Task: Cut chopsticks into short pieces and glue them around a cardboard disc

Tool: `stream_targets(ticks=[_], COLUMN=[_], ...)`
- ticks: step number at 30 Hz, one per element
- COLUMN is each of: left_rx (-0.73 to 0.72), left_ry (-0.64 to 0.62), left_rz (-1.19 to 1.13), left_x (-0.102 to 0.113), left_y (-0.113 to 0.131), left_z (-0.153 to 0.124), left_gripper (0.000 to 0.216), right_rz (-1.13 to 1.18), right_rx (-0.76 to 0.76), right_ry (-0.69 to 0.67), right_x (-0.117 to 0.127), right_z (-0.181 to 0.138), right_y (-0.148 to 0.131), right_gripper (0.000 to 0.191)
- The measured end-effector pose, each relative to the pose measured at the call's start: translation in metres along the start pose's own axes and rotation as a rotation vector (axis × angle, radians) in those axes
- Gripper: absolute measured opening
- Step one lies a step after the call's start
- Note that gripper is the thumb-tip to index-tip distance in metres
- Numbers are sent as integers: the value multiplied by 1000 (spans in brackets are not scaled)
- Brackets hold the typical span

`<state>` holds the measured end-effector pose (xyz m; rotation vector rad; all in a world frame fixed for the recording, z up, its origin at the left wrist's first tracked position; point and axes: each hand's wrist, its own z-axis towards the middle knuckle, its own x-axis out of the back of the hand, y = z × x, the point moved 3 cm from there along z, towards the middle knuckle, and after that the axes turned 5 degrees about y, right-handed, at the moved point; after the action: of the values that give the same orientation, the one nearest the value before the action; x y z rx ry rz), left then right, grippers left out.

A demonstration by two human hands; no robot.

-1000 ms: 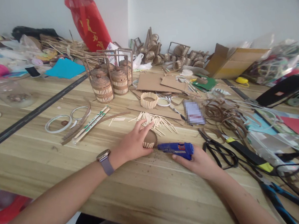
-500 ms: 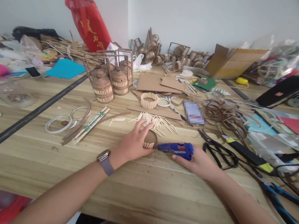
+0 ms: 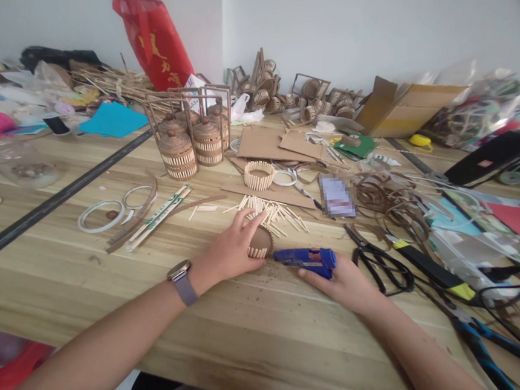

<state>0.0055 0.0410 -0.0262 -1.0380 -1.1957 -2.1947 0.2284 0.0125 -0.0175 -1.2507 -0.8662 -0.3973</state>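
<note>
My right hand (image 3: 340,279) is wrapped round a blue hot glue gun (image 3: 304,261), its nozzle pointing left at the edge of a small round cardboard base (image 3: 261,241). Short wooden sticks stand along part of that base's rim. My left hand (image 3: 232,243) curves around the base's left side, thumb at the front and fingers over the back, holding it on the table. Just behind lies a loose pile of short wooden sticks (image 3: 282,216). A finished ring of upright sticks (image 3: 259,175) sits farther back.
Lidded stick baskets with tall handles (image 3: 179,153) stand at the back left. To the right lie black scissors (image 3: 377,260), a utility knife (image 3: 430,265), pliers (image 3: 486,339) and curled brown strips (image 3: 378,191). Cardboard sheets (image 3: 265,145) and white tape rolls (image 3: 101,215) lie around the middle.
</note>
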Motion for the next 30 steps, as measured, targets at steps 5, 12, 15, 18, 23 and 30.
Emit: stream_targets(ticks=[5,12,15,18,23,30], left_rx=[15,15,8,-7,-6,0], left_ry=[-14,-15,-8,-7,-8,-7], left_rz=[9,8,-11,-19,4,-11], left_x=[0,-1,-1,-1,-1,-1], left_y=[0,-1,-2,-2,-2,-1], left_z=[0,0,0,-1,-1,0], left_gripper=[97,99,100,100,100,97], right_rz=[14,172,359,553,431,-28], right_rx=[-12,-154,-245,-231,-186,-22], right_ry=[-8,160,23,-246,-491,-377], right_x=[-2,9,16,16,7,12], right_z=[0,2,0,-4,-8,0], right_y=[1,12,14,7,0,-15], right_gripper=[33,39,48,54,41,34])
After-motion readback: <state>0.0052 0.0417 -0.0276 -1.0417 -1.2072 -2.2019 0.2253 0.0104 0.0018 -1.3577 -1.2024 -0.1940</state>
